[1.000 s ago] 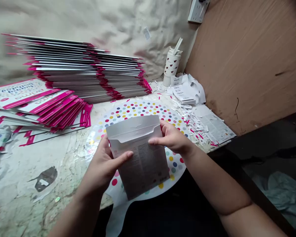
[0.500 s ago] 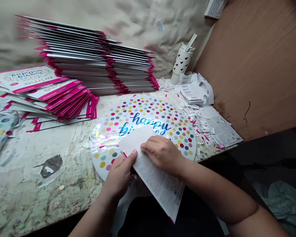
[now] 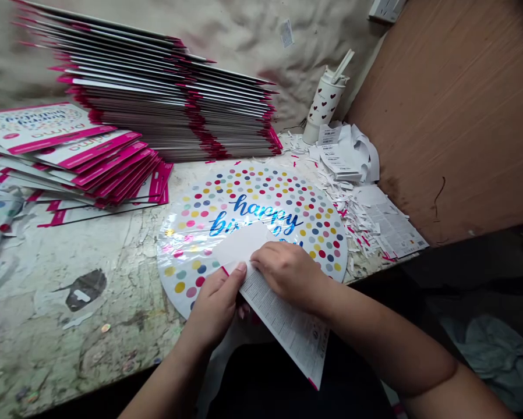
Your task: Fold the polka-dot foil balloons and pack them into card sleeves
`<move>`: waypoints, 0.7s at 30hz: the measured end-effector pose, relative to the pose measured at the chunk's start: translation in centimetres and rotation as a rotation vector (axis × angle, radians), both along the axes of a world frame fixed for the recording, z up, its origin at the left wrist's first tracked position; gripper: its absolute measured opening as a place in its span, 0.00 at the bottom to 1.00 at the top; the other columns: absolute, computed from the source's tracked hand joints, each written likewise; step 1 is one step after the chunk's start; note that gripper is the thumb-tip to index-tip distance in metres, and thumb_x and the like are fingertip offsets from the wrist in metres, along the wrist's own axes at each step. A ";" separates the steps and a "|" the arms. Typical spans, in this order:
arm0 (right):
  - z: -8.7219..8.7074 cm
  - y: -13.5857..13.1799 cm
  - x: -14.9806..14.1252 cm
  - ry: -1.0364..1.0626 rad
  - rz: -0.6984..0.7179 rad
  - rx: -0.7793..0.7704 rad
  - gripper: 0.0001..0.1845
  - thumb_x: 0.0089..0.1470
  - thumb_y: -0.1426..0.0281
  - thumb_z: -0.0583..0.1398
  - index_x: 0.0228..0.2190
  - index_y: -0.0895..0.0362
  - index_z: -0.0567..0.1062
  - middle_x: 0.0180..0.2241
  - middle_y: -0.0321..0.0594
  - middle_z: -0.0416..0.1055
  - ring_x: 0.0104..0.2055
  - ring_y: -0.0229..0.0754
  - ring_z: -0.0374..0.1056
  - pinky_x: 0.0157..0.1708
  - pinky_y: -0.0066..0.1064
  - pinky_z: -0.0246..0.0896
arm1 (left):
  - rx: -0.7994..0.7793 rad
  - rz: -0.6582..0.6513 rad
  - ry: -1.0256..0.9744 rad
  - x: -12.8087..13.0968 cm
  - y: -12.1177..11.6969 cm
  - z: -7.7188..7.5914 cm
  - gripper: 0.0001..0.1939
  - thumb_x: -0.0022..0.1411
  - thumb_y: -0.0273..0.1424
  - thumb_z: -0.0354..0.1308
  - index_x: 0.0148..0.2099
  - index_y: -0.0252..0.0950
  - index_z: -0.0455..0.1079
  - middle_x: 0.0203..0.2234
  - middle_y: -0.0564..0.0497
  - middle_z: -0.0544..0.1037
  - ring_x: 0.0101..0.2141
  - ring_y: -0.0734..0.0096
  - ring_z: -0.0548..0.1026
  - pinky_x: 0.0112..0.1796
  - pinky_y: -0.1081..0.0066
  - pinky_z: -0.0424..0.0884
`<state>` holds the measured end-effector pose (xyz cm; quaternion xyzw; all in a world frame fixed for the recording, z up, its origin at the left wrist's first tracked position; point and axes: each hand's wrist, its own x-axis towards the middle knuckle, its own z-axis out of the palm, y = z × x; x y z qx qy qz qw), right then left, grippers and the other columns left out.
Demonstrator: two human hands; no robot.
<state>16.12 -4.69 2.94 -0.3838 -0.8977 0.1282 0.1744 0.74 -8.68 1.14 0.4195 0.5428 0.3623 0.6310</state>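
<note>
Both hands are on a white printed cardboard sleeve point(image 3: 287, 323) with magenta edges, tilted over the table's front edge. My left hand point(image 3: 215, 302) grips its left edge, thumb on top and the other fingers underneath. Closed in a pinch, my right hand point(image 3: 290, 273) presses at the sleeve's upper flap; its fingertips are partly hidden. Beneath lies a round flat foil balloon point(image 3: 261, 189) with coloured dots and blue "happy birthday" lettering, partly covered by the sleeve and hands.
A tall stack of magenta-edged sleeves point(image 3: 156, 116) stands at the back. More sleeves point(image 3: 99, 169) lie fanned at left. On the right are a heart-patterned tumbler point(image 3: 325, 105), a label strip point(image 3: 340, 160), paper scraps point(image 3: 353, 227) and a printed sheet point(image 3: 399, 230). A brown board point(image 3: 453, 116) borders that side.
The view has shifted slightly. Both hands keep their hold on the sleeve, with the right fingers still at its flap; little else differs.
</note>
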 end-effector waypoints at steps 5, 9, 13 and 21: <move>0.8 -0.4 -1.9 -0.239 0.020 0.192 0.09 0.53 0.78 0.50 0.27 0.61 0.69 0.27 0.45 0.67 0.28 0.43 0.62 0.24 0.31 0.53 | 0.059 0.021 0.064 0.5 0.0 0.5 0.20 0.58 0.43 0.51 0.20 0.36 0.61 0.11 0.55 0.66 0.15 0.75 0.64 0.18 0.75 0.59; 2.3 0.8 1.8 -0.120 -0.202 0.189 0.09 0.53 0.75 0.51 0.26 0.60 0.70 0.27 0.44 0.68 0.29 0.42 0.62 0.28 0.32 0.55 | 0.018 0.015 0.080 -0.6 0.1 0.4 0.21 0.57 0.44 0.51 0.19 0.35 0.63 0.10 0.53 0.66 0.13 0.74 0.64 0.16 0.75 0.59; 3.8 -0.4 10.9 -0.234 -0.210 -0.244 0.07 0.50 0.72 0.56 0.25 0.54 0.74 0.24 0.39 0.71 0.26 0.39 0.65 0.29 0.31 0.58 | -0.033 0.172 -0.004 -2.8 0.3 -0.2 0.18 0.54 0.43 0.55 0.20 0.34 0.65 0.10 0.54 0.67 0.13 0.76 0.64 0.15 0.76 0.60; 1.3 -3.4 5.2 0.079 -0.032 -0.007 0.41 0.49 0.59 0.60 0.60 0.60 0.53 0.60 0.52 0.53 0.61 0.55 0.49 0.58 0.47 0.50 | 0.112 0.058 0.129 -0.1 -1.3 1.1 0.16 0.55 0.41 0.57 0.39 0.34 0.69 0.25 0.48 0.77 0.25 0.65 0.75 0.29 0.66 0.73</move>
